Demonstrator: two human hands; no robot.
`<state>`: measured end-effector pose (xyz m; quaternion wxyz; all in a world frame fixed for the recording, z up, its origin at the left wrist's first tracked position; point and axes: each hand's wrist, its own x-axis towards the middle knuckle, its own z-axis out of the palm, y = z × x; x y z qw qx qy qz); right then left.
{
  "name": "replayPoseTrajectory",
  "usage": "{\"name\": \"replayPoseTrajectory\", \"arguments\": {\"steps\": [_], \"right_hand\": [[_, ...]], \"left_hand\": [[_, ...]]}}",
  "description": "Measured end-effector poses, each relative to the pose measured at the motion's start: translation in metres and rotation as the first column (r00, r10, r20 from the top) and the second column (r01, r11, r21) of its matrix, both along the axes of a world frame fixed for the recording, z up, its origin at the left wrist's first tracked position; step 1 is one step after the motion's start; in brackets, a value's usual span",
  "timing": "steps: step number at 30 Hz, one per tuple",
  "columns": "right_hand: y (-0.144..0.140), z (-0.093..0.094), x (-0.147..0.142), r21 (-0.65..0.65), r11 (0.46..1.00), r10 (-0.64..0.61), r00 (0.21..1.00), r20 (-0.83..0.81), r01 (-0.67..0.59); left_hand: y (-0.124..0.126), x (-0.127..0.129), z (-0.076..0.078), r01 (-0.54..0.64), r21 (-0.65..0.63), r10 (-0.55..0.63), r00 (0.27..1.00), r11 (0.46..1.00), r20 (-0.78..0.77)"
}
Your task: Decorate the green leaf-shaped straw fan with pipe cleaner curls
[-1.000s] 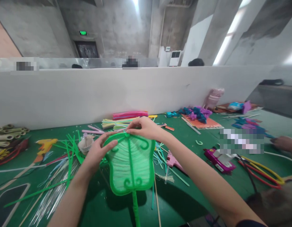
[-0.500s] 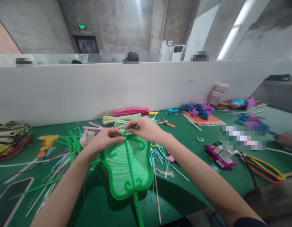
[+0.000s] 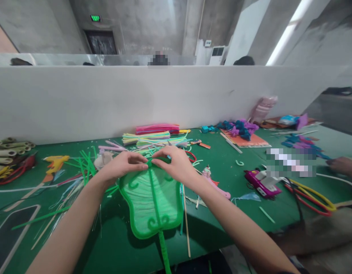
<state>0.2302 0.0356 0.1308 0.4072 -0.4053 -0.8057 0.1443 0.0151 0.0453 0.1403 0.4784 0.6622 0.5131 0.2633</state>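
Note:
A green hand fan point(image 3: 144, 201) with a fuzzy rim, a central rib and curled trims is held over the table, its wrapped handle point(image 3: 164, 251) pointing toward me. My left hand point(image 3: 129, 163) is closed at the top edge, thumb and fingers pinching beside the rib's upper end. From the other side my right hand point(image 3: 173, 158) pinches the same spot. Their fingertips nearly meet around a small green piece there, partly hidden by the fingers. Behind the hands lie bundles of pastel pipe cleaners point(image 3: 147, 137) and pink ones point(image 3: 157, 128).
Left are a yellow glue gun point(image 3: 55, 163), loose green stems point(image 3: 86, 165), a phone point(image 3: 15, 236) and bamboo pieces point(image 3: 10, 152). To the right are a magenta device point(image 3: 263, 184), yellow and red pliers handles point(image 3: 309, 198) and a co-worker's hand point(image 3: 343, 167). A white partition point(image 3: 107, 102) stands behind.
My right hand has come down slightly, and its fingertips have drawn close to my left thumb at the fan's top. The camera view has tilted slightly, and a pink-handled thing shows beside my right forearm.

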Motion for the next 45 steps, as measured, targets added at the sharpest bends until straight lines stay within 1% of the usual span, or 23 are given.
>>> {"name": "replayPoseTrajectory", "arguments": {"steps": [5,10,14,17,20,22,27,31,33,40,45], "right_hand": [[-0.007,-0.008,-0.005,-0.017,0.999,-0.036,0.997,-0.07,0.034],[-0.006,-0.007,-0.008,-0.054,0.998,-0.028,0.998,-0.057,0.025],[-0.003,-0.008,-0.004,-0.079,0.997,-0.032,0.996,-0.086,0.025],[-0.002,-0.009,0.001,-0.084,0.996,-0.002,0.994,-0.106,-0.007],[-0.003,-0.008,0.003,-0.069,0.997,0.033,0.997,-0.063,-0.038],[-0.006,-0.008,0.002,-0.056,0.998,0.03,0.999,-0.022,-0.031],[-0.013,-0.011,-0.006,-0.01,0.999,-0.034,0.995,0.09,0.035],[-0.016,-0.017,-0.009,0.063,0.994,-0.094,0.986,0.138,0.086],[-0.017,-0.018,-0.01,0.076,0.992,-0.106,0.984,0.143,0.096],[-0.012,-0.019,-0.012,0.016,0.996,-0.089,0.986,0.137,0.088],[-0.006,-0.014,-0.011,-0.052,0.998,-0.022,0.995,0.093,0.026]], "left_hand": [[-0.002,-0.001,0.002,0.039,-0.034,-0.04,0.999,0.999,-0.016],[0.004,0.0,0.0,0.098,0.017,-0.097,0.992,0.995,-0.083],[0.009,0.0,-0.003,0.085,0.019,-0.083,0.993,0.996,-0.09],[0.011,-0.001,-0.003,0.08,0.022,-0.077,0.992,0.997,-0.104],[0.013,-0.002,-0.001,0.116,0.026,-0.112,0.986,0.993,-0.123],[0.014,-0.002,0.001,0.141,0.027,-0.136,0.982,0.99,-0.132],[0.015,-0.001,0.002,0.163,0.033,-0.158,0.981,0.986,-0.115],[0.014,0.0,-0.003,0.159,0.034,-0.155,0.983,0.987,-0.093],[0.015,0.0,-0.005,0.151,0.035,-0.148,0.985,0.988,-0.085],[0.016,0.001,-0.008,0.132,0.036,-0.129,0.989,0.991,-0.066],[0.015,0.002,-0.008,0.113,0.037,-0.11,0.992,0.993,-0.063]]}}
